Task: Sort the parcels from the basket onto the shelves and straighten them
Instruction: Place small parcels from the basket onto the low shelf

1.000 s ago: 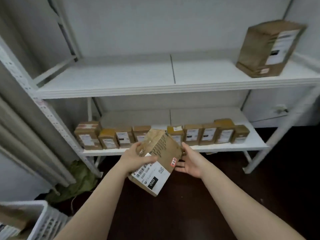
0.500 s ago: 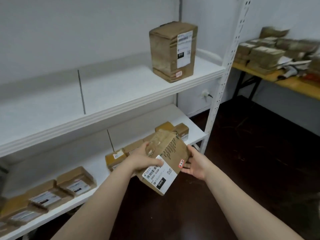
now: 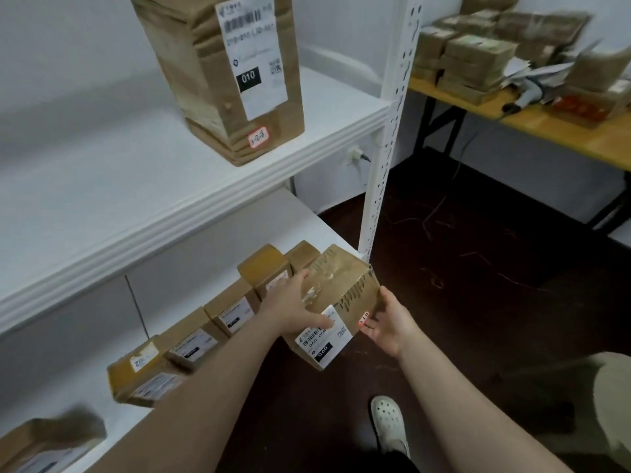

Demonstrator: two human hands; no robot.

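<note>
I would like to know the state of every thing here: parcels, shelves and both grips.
060 parcel, held tilted, not yet on a shelf.
left grip, holds the 060 parcel's upper left corner.
right grip, supports its right underside.
010 parcel, upright on the upper shelf.
small parcels, lined in a row on the lower shelf.
</note>
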